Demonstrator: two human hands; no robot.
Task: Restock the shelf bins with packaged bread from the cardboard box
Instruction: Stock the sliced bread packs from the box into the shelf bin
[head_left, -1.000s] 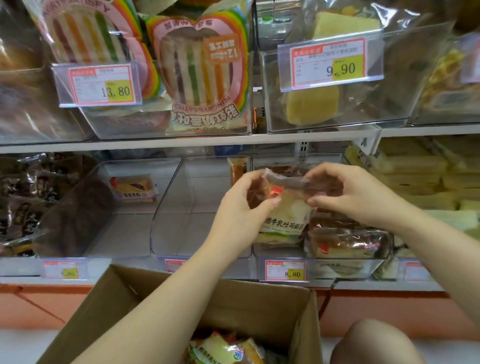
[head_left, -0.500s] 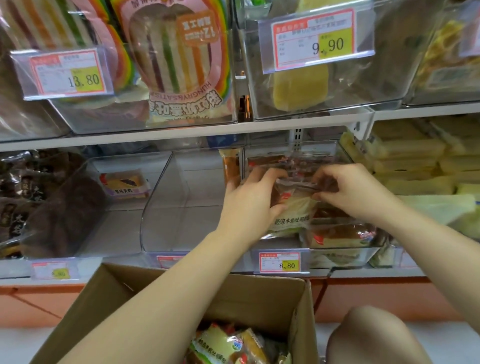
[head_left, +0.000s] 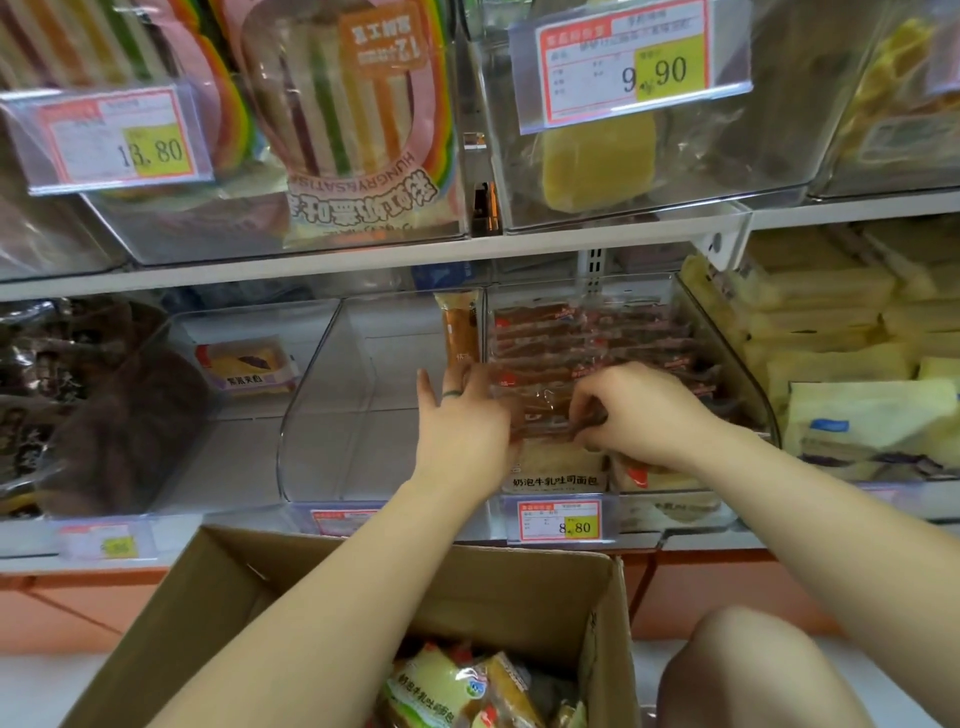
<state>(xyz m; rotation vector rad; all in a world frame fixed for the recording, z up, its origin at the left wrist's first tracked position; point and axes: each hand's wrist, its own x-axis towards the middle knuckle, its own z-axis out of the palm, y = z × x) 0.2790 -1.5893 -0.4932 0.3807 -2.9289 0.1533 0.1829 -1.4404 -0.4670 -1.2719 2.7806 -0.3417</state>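
On my feed the left hand (head_left: 462, 421) lies flat, fingers straight and slightly spread, pressing against the left side of the pack (head_left: 556, 462); a green ring (head_left: 452, 393) shows on one finger; the right hand (head_left: 644, 415) has its fingers curled and pinches the crimped top edge of the pack's wrapper. The pack stands at the front of the bin (head_left: 727, 353) that carries the 8.80 tag (head_left: 561, 525), with its printed label facing me; behind it a row of like packs (head_left: 592, 338) fills the back of the bin, brown crusts up; another pack (head_left: 649, 475) sits just to its right, under the right wrist.

Just left is a second clear bin (head_left: 363, 395); a slim brown packet (head_left: 460, 327) stands upright by the wall between the two bins, and through the plastic I cannot tell which bin holds it. The box (head_left: 519, 582) stands open below the shelf, under both forearms; other packs (head_left: 447, 686) lie in its near right corner; a bare knee (head_left: 753, 675) is just right of the box.

On the upper shelf (head_left: 363, 260) a rainbow loaf (head_left: 353, 119) stands in the left bin; a yellow cake (head_left: 597, 161) sits behind the 9.90 tag (head_left: 628, 67); pale yellow stacks (head_left: 831, 332) fill the lower shelf at far right.
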